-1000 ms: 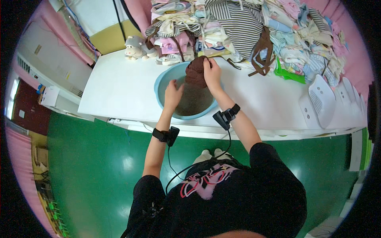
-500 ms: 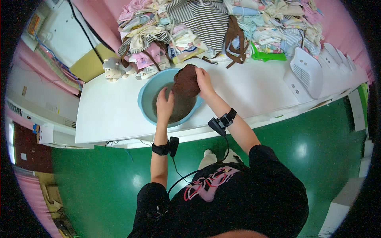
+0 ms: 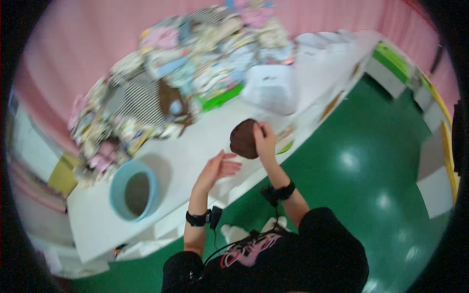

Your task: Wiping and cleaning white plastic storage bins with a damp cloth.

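A wadded dark brown cloth (image 3: 243, 139) is gripped in my right hand (image 3: 265, 141), held up over the front part of the white table (image 3: 190, 146). The fingers close on its right edge. Just below and left of the cloth, my left hand (image 3: 218, 171) has its fingers spread and holds nothing. To the left on the table stands a light blue basin (image 3: 117, 188) with dark, murky liquid in it. Neither hand touches the basin.
Piles of folded and crumpled fabrics (image 3: 210, 53) cover the table's back, with a striped cloth (image 3: 139, 100) among them. A white plastic seat-shaped piece (image 3: 271, 88) and a bright green item (image 3: 222, 97) lie farther right. Green floor (image 3: 342, 195) borders the table's front edge.
My view has swung to the right, so the basin now lies far to my left. The brown cloth, still in my right hand, has left the space above the basin.
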Demonstrator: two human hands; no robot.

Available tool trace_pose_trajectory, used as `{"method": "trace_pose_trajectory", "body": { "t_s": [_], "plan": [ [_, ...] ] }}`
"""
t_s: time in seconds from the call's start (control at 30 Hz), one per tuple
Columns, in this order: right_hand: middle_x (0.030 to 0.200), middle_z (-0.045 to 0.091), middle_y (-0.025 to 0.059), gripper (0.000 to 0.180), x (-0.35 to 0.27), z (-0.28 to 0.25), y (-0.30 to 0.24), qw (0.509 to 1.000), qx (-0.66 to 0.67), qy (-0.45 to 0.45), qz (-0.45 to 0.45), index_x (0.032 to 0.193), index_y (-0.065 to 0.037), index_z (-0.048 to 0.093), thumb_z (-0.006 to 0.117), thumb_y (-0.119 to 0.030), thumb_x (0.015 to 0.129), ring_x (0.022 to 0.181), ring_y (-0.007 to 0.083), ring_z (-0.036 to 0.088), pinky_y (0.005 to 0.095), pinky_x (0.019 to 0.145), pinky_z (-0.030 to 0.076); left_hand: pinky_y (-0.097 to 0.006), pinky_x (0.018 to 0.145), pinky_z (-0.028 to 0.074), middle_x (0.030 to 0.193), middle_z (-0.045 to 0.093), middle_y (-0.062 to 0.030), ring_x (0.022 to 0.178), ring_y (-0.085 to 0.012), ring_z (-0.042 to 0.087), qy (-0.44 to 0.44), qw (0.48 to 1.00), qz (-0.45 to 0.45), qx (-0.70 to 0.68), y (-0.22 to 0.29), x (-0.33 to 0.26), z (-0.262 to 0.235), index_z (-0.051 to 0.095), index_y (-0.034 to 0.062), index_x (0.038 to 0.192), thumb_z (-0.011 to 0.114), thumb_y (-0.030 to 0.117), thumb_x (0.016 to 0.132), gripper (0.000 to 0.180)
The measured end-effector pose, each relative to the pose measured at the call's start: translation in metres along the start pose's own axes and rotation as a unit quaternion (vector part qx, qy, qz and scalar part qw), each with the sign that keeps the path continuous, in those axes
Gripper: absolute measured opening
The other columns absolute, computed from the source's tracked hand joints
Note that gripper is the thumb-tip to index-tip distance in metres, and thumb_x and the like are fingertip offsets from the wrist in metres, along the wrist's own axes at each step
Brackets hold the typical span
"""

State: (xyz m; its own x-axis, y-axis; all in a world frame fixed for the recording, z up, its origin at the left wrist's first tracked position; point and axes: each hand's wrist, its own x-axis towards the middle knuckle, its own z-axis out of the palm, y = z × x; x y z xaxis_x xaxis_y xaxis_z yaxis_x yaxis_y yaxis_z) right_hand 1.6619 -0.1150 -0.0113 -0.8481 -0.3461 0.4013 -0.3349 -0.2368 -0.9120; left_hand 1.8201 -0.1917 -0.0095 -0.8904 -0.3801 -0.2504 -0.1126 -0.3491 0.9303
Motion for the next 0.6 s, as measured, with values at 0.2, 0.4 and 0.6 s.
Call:
{"method": "trace_pose_trajectory", "body": {
  "t_s": [0.2,0.4,0.6],
  "plan": [
    [0.077,0.05,0.0115,0.017,0.038,-0.186,0.0,0.963,-0.2,0.021,-0.179,0.073,-0.001,0.049,0.061,-0.011,0.066,0.072,0.0273,0.049,0.0333,0.064,0.041,-0.041,0.081,0.042,0.11,0.048,-0.0154,0.095,-0.0268,0.051,-0.21,0.967,-0.081,-0.116,-0.036,0.115,0.189,0.032,0.0118,0.12,0.024,0.056,0.081,0.059],
    [0.094,0.048,0.0111,0.021,0.059,-0.332,-0.006,0.932,-0.284,-0.036,-0.222,0.079,-0.005,0.049,0.063,-0.003,0.064,0.085,0.0274,0.048,0.0333,0.073,0.041,-0.04,0.072,0.046,0.105,0.051,-0.0082,0.089,-0.0222,0.053,-0.243,0.929,-0.078,-0.268,-0.072,0.206,0.325,0.045,0.0108,0.108,0.037,0.048,0.079,0.048],
    [0.103,0.046,0.0054,0.036,0.105,-0.443,0.039,0.978,0.018,0.208,-0.023,0.104,-0.006,0.036,0.051,0.002,0.073,0.096,0.015,0.045,0.0276,0.084,0.036,-0.046,0.083,0.04,0.106,0.052,-0.0102,0.098,-0.0272,0.049,-0.297,0.875,-0.096,-0.371,-0.061,0.271,0.413,0.047,0.0126,0.108,0.04,0.045,0.075,0.048]
  ]
}}
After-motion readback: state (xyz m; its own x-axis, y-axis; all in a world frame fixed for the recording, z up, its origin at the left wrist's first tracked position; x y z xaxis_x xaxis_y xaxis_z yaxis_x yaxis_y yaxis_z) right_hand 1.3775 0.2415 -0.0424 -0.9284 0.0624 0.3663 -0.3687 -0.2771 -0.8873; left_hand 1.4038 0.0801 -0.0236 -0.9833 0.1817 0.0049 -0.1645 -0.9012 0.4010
